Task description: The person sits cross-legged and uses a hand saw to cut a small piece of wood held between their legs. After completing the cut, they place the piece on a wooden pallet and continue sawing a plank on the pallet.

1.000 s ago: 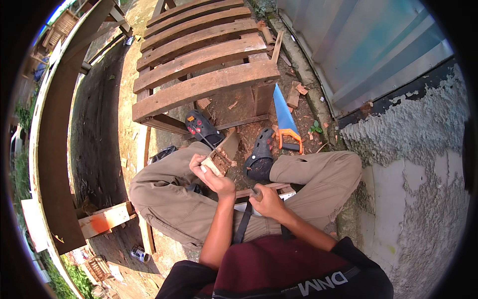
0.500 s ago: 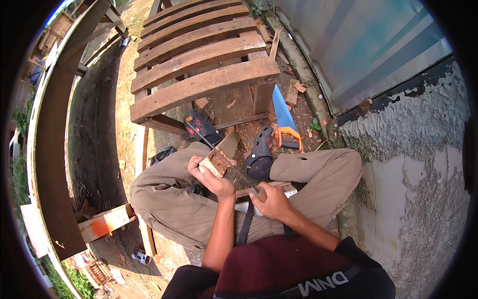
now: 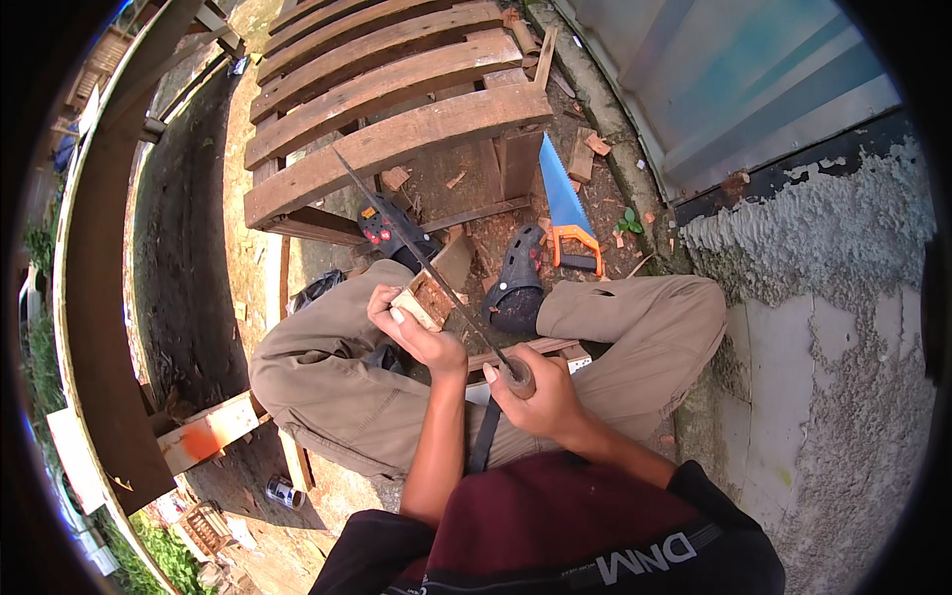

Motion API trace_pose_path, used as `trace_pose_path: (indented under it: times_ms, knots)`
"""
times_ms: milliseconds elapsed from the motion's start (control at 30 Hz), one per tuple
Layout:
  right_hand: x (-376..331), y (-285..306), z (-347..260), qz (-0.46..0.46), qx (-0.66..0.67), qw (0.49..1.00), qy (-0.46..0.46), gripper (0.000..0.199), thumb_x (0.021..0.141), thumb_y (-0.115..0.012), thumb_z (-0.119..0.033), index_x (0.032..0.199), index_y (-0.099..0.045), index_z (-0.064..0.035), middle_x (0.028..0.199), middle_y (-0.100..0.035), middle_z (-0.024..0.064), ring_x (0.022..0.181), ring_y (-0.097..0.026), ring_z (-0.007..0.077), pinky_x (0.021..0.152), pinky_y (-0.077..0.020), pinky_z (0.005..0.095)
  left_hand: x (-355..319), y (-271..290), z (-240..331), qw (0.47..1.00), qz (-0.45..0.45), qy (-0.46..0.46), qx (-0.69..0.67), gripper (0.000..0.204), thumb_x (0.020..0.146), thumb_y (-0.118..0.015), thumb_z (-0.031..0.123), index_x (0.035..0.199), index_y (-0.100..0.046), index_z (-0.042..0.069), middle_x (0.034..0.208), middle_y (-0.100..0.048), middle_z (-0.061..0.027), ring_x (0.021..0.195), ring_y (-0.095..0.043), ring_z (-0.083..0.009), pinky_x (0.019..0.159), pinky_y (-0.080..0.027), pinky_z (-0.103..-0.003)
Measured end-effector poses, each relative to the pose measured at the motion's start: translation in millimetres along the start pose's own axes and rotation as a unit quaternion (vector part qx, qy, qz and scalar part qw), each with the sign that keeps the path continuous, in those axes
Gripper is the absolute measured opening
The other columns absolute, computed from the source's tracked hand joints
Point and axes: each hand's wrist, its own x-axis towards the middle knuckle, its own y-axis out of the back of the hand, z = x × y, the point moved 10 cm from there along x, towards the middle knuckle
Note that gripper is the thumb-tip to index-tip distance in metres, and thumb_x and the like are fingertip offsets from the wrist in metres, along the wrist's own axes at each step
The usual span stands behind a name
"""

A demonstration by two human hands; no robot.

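Within left hand (image 3: 421,342), grip around wood block (image 3: 426,308); within right hand (image 3: 547,399), grip around tool handle (image 3: 518,378).

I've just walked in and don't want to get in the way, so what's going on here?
A seated person is handling a wood block with what looks like a file. The left hand holds the block; the right hand grips the file's handle. The file's blade crosses over the block and points forward, though whether it touches is hard to tell. A saw lies near the right shoe, in neither hand. Ahead stands a slatted frame.
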Motion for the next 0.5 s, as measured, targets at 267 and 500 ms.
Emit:
trace_pose_path:
  times_ms: [267,500]
  knots:
    - [-7.9,-20.3,96.0,-0.016,-0.069,0.997,-0.039,0.038,0.088,-0.071,-0.021,0.109,-0.065,0.0102,0.084,-0.070,0.0278,0.082,-0.072,0.0426,0.070,-0.0548,0.0476,-0.8,-11.0,2.7,0.999,-0.004,-0.018,-0.044,0.030,0.101,-0.034,0.026,0.114,-0.044,0.001,0.118,-0.042,-0.0159,0.109,-0.042,-0.0264,0.105,-0.033,-0.041]
    - [-9.5,0.5,7.5,-0.009,0.060,0.997,-0.038,0.026,0.090,-0.070,-0.020,0.096,-0.062,0.0038,0.075,-0.069,0.0231,0.075,-0.072,0.0403,0.066,-0.0539,0.0447,-3.4,-5.3,6.8,0.996,-0.032,-0.052,0.072,0.031,0.102,-0.034,0.027,0.114,-0.045,0.000,0.117,-0.042,-0.0155,0.110,-0.043,-0.0267,0.105,-0.033,-0.041]
